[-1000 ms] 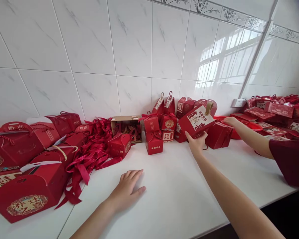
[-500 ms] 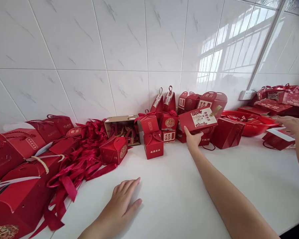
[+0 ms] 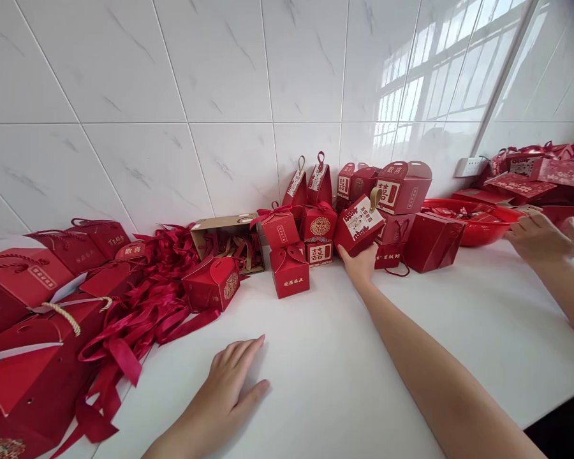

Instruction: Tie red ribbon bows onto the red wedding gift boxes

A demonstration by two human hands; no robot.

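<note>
R grip (image 3: 361,264) closed on lower end of gold-loop box (image 3: 358,226); box just above/beyond it, tilted, long axis foreshortened, can't tell. R hand nearer; L grip (image 3: 232,386) holds nothing, fingers spread, on or just over surface (image 3: 316,357), well left of R grip. Hidden: box underside, some R fingertips. Co-worker's arm (image 3: 571,280), right of R grip, cut off at edge.

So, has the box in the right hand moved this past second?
Yes: the held box has shifted left against the stacked box behind, uncovering more of its pale label.
</note>
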